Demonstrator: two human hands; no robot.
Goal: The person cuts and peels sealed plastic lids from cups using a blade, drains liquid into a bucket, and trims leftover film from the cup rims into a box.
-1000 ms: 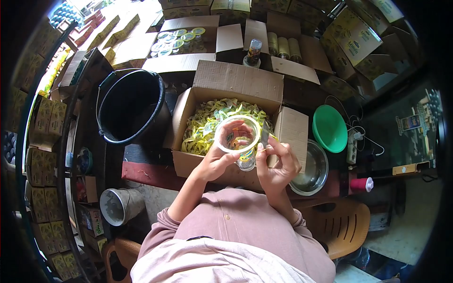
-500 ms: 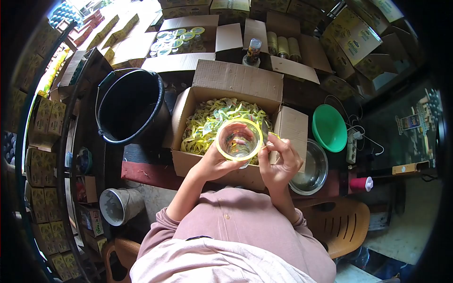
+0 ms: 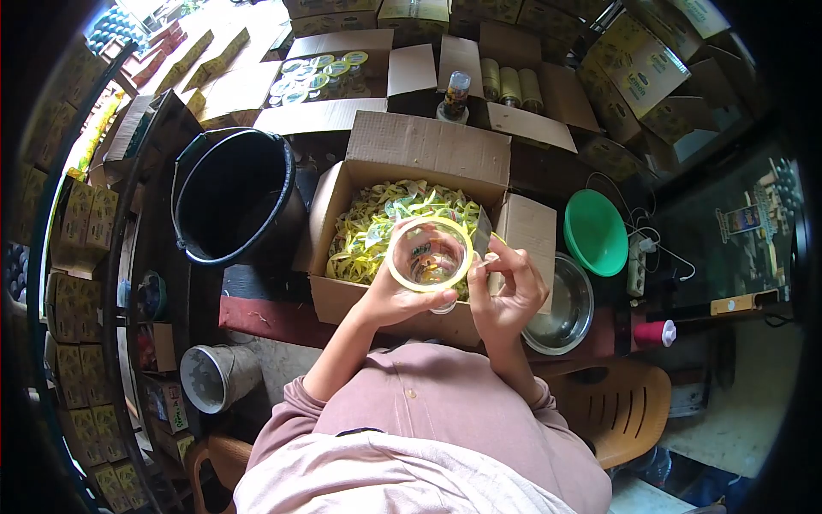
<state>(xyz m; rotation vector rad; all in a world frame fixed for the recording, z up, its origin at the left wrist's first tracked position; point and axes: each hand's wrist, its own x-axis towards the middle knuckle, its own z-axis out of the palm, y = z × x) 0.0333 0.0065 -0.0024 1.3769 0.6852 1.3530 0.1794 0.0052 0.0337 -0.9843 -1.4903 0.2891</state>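
Note:
My left hand (image 3: 392, 298) is wrapped round a clear plastic cup (image 3: 431, 289) with a yellow rim. The cup's mouth faces up toward me, and printed colours show inside it. Close by on the right, my right hand (image 3: 512, 291) pinches a thin clear strip with a yellow edge (image 3: 482, 230) between thumb and fingers. Whether that strip still joins the cup is hard to see. Beneath both hands stands an open cardboard box (image 3: 428, 141), filled with a heap of yellow and clear plastic scraps (image 3: 360, 233).
Left of the box is a black bucket (image 3: 193, 244); a grey bucket (image 3: 242, 373) sits lower. A metal bowl (image 3: 584, 313), green basin (image 3: 595, 231) and pink thread spool (image 3: 652, 333) lie to the right. Behind stand a jar (image 3: 456, 94) and a carton of lidded cups (image 3: 317, 77).
The cup has shifted slightly left and turned a little in my left hand. More of the strip stands up beside my right fingers, which remain pinched.

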